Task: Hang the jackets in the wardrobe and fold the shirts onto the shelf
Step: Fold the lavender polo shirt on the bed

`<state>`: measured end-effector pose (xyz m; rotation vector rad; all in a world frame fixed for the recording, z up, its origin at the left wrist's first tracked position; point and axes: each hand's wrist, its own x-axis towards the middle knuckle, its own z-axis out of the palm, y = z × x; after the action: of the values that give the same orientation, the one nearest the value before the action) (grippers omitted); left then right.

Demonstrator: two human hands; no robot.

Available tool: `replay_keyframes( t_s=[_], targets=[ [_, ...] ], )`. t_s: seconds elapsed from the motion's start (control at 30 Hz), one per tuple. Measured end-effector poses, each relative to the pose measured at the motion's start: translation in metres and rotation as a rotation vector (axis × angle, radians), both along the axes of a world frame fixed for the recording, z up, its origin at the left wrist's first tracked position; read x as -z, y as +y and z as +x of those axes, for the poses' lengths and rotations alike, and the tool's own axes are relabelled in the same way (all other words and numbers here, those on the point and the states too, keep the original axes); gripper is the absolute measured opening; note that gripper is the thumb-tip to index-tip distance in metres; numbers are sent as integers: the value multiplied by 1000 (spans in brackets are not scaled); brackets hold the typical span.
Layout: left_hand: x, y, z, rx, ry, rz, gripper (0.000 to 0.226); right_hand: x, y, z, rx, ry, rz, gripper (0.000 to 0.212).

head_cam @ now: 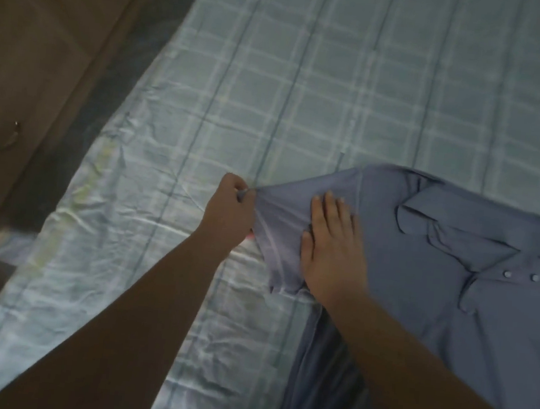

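A blue-grey collared shirt (445,287) with small white buttons lies spread on the bed at the right, collar toward the far side. My left hand (228,210) is closed, pinching the edge of the shirt's short sleeve and pulling it taut to the left. My right hand (330,246) lies flat with fingers spread, pressing on the sleeve near the shoulder. The shirt's lower part runs out of view at the bottom right. No jacket, wardrobe or shelf is in sight.
The bed is covered by a pale green-blue checked sheet (306,92), wrinkled near its left edge. A brown wooden panel or floor (38,66) lies beyond the bed's left side.
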<state>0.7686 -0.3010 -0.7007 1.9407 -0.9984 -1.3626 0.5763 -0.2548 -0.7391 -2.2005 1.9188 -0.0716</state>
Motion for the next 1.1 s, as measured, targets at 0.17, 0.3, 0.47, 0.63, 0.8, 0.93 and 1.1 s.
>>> replay_keyframes(
  t_s=[0.17,0.3,0.47,0.63,0.8,0.93,1.1],
  targets=[
    [6,13,-6,-124,22,176,44,15,3,7,33,46,6,61],
    [10,25,2,-55,59,328,34,-4,6,1,76,-96,-51,58],
    [1,19,-4,21,15,313,36,-7,28,-13,106,-134,-65,56],
    [-18,27,-30,129,-242,64,14,-2,37,-16,123,-157,-37,55],
    [-23,46,-49,45,-218,-228,4,-9,30,-17,134,-211,-45,54],
    [-14,46,-58,-71,-277,-229,12,-13,23,-19,123,-175,-39,56],
    [0,50,-52,-52,-358,-125,5,4,20,-7,75,1,28,59]
  ],
)
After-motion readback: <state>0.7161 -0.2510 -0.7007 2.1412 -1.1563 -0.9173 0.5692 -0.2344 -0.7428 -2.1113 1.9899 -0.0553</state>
